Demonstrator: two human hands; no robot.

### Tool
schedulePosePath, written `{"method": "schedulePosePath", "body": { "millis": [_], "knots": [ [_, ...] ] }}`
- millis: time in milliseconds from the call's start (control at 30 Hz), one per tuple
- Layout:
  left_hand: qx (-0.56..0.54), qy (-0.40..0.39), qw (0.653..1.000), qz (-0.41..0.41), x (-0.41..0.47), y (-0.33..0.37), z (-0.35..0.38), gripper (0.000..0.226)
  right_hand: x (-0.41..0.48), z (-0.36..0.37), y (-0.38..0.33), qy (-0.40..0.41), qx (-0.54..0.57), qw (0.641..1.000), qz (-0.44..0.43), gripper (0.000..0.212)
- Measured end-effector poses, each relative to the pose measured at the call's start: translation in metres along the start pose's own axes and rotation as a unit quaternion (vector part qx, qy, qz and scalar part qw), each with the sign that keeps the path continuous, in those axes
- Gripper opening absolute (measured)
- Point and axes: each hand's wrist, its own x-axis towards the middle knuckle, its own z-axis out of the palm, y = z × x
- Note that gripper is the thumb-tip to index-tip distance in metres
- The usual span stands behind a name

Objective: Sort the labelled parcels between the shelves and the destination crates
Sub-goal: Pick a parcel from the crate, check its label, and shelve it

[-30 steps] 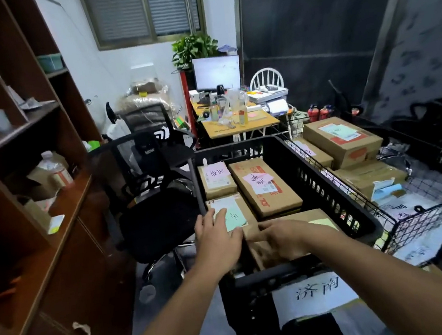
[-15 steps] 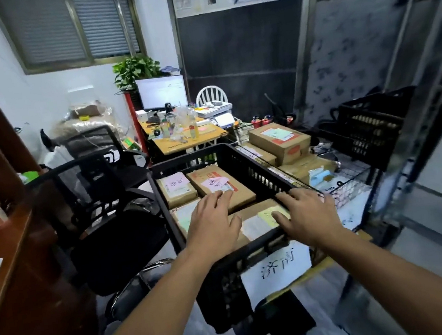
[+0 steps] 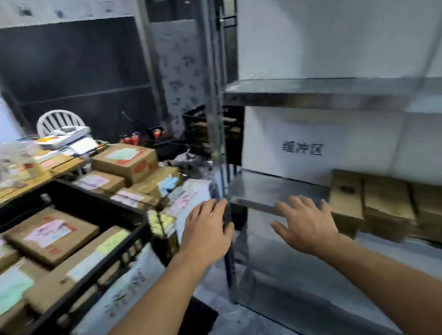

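Both hands empty, left hand (image 3: 207,230) and right hand (image 3: 307,225) before metal shelf (image 3: 272,189)

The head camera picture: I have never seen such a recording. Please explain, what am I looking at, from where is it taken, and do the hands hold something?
There is no machine here. A person wears a camera on the head, so you look forward and down along their own two arms. The picture is blurred.

The left hand and the right hand are both open, fingers spread, and hold nothing. They reach toward a metal shelf unit.

On the lower shelf, to the right, stand several brown cardboard boxes. A white sign with dark characters hangs behind that shelf.

At the left is a black crate filled with flat parcels bearing pink, green and yellow labels. Behind it, more labelled parcels are piled up.
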Motion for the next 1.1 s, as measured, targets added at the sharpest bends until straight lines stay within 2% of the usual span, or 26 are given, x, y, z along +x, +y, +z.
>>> {"method": "schedulePosePath", "body": {
  "millis": [233,400,700,933,1000,1100],
  "knots": [
    [-0.023,-0.039,0.995,0.094,0.050,0.130,0.069,0.060,-0.046,0.007,0.139,-0.015,-0.015,0.994,0.107,0.053],
    [-0.030,-0.076,0.989,0.125,0.070,0.177,0.103,0.061,-0.059,0.015,0.188,-0.027,0.005,0.991,0.135,0.056],
    [-0.060,-0.117,0.984,0.119,0.119,0.199,0.140,0.059,-0.027,0.042,0.199,-0.041,0.105,0.984,0.140,0.051],
    [-0.079,-0.175,0.974,0.121,0.163,0.198,0.169,0.055,0.014,0.067,0.197,-0.073,0.160,0.966,0.189,0.050],
    [-0.089,-0.196,0.969,0.121,0.169,0.196,0.178,0.055,0.023,0.075,0.196,-0.073,0.205,0.952,0.216,0.050],
    [-0.137,-0.230,0.958,0.105,0.174,0.190,0.193,0.054,0.030,0.087,0.190,-0.052,0.330,0.907,0.256,0.049]
  ]
}}
